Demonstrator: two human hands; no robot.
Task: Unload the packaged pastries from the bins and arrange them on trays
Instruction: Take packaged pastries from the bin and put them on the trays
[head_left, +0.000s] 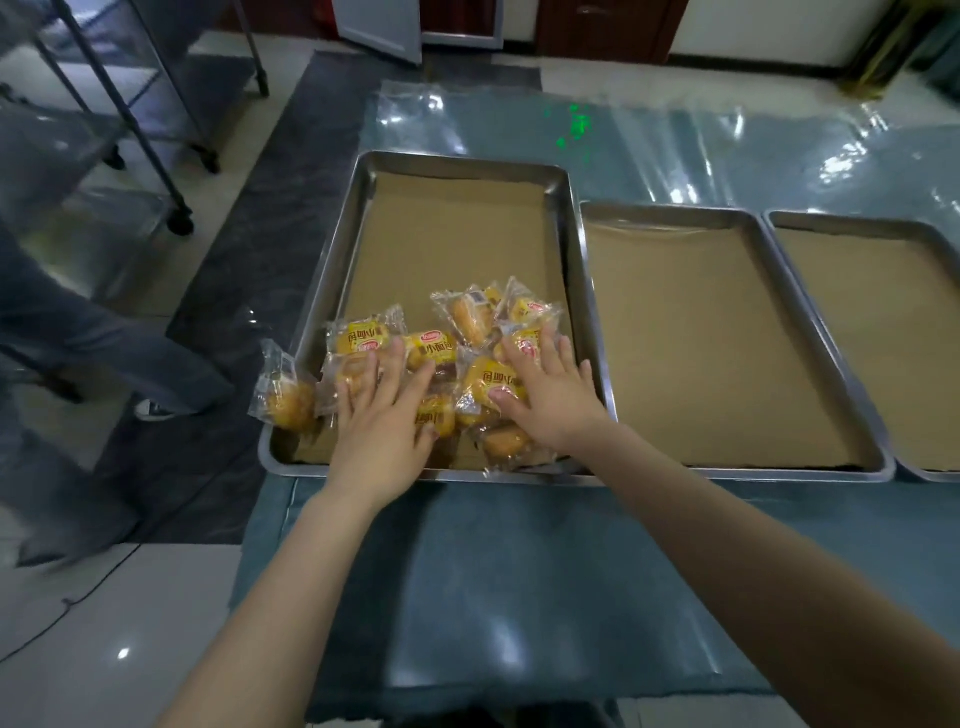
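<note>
Pastries (441, 364) in clear wrappers lie heaped at the near end of the left tray (337, 260), and I see one pack (283, 389) hanging over its left rim. My left hand (382, 431) lies flat on the left part of the heap and my right hand (545, 395) flat on the right part, both with fingers spread wide and closed on nothing. Beside it the middle tray (675, 213) and the right tray (857, 223) hold only brown paper, all three on a table (519, 571) under clear film.
</note>
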